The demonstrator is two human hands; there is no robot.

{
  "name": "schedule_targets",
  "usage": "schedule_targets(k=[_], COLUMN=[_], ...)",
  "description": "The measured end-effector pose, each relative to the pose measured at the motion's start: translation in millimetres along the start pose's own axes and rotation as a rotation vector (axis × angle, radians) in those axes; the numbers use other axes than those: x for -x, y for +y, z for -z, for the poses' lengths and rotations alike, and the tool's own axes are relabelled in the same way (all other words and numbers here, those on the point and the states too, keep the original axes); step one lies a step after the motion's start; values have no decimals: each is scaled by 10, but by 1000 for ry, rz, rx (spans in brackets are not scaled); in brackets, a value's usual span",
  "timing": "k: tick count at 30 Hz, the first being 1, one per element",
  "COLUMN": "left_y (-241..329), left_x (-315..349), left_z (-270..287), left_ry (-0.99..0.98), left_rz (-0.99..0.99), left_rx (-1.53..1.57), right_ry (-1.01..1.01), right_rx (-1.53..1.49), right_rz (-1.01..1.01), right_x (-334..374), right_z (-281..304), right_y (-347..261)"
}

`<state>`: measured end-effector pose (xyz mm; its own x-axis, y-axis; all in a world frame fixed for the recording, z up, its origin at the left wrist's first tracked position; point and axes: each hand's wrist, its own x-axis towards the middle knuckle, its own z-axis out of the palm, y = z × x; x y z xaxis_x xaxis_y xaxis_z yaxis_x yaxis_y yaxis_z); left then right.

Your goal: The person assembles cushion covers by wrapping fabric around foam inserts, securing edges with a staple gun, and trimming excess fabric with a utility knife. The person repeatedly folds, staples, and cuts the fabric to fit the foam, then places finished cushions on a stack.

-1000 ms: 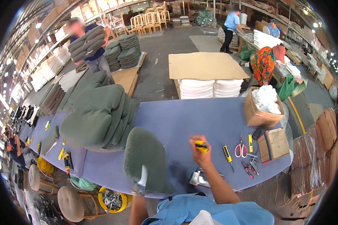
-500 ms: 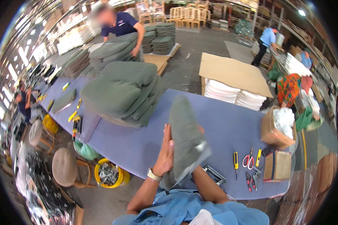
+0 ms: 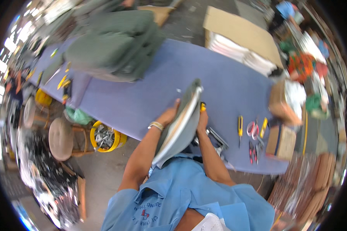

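Note:
A dark grey-green upholstered seat cushion (image 3: 169, 133) stands on edge in front of my chest, its pale underside and white lining showing along the edge. My left hand (image 3: 168, 116) grips its left face, with a metal watch at the wrist. On the other side, my right hand (image 3: 202, 122) is closed around a yellow and black tool (image 3: 203, 106) against the cushion; its kind is mostly hidden by the fingers. Just right of that forearm, a staple gun (image 3: 216, 139) lies on the blue-grey covered table (image 3: 142, 100).
A stack of grey-green cushions (image 3: 112, 46) sits at the table's far left. To the right lie a yellow screwdriver (image 3: 240, 126), red-handled scissors (image 3: 253, 129), a yellow cutter (image 3: 263, 128) and red pliers (image 3: 253, 153), beside cartons (image 3: 281, 142). A yellow bucket (image 3: 123, 140) stands lower left.
The cushion has turned so its pale underside edge shows. My right hand has come into view with the yellow and black tool. The view has tilted down, blurring the surroundings.

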<state>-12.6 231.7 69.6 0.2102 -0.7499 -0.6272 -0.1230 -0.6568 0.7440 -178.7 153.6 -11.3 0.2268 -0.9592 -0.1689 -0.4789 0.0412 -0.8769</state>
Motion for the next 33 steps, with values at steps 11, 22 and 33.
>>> schedule_targets(k=[11,22,33], left_y=[697,902,903], left_x=[-149,-793,-789], left_z=[-378,-502,-577], left_ry=[304,468,434], left_rz=[-689,-780,-623], left_rx=[-120,-97,46], right_ry=[-21,229,214], right_rx=[-109,-771,-509], right_rz=[-24,118,103], right_x=[67,-139,-416], right_z=[457,1584,786], right_y=[-101,-633,-784])
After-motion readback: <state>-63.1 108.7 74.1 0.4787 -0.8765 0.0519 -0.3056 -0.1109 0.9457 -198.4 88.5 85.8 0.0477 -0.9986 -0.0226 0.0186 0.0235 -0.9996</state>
